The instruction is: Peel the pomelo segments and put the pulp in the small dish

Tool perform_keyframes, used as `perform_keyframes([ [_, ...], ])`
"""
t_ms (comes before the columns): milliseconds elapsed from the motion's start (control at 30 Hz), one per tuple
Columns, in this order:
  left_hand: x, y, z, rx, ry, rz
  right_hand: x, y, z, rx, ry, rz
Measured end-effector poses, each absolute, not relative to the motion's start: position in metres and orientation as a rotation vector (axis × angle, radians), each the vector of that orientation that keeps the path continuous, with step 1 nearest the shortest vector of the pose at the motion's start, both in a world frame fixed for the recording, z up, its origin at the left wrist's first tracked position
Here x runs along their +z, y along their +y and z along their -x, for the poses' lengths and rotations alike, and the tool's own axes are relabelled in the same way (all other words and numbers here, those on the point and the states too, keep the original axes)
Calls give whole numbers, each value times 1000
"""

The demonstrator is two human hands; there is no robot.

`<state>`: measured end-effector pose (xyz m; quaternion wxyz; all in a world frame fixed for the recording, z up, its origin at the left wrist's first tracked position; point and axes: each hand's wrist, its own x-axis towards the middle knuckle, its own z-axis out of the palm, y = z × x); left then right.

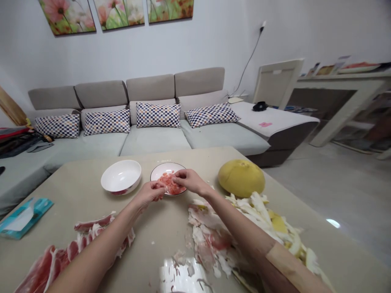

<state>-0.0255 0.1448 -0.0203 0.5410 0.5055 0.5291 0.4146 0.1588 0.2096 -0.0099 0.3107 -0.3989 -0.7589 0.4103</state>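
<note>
Both my hands meet over a small white plate [159,171] that holds pink pomelo flesh [171,186]. My left hand [151,192] is closed in a pinch at the plate's near rim, on a piece of pink flesh. My right hand [189,180] is also closed, fingers pinched over the flesh on the plate. An empty white bowl [121,176] stands just left of the plate. A whole yellow pomelo [241,178] lies to the right.
Pink pomelo segments [58,256] lie at the near left, white pith and yellow peel scraps [259,219] at the near right. A teal tissue pack [23,217] sits at the table's left edge. A grey sofa [152,138] stands behind the table.
</note>
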Motion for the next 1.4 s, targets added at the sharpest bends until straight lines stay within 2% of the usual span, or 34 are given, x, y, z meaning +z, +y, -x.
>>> perform_keyframes([
  [367,-34,142,9,945,1300,-1268,-26,238,-158,631,-2085,1356],
  [600,-53,135,-49,870,1257,-1309,-27,243,-162,676,-2286,1480],
  [800,-58,120,-66,903,1239,-1255,-35,239,-181,565,-2131,1811],
  [1133,-51,93,-3,1087,1065,-828,-63,247,-175,1025,-2070,1893],
  [1400,-27,48,30,1201,876,-682,-60,207,-148,1257,-2077,1771],
])
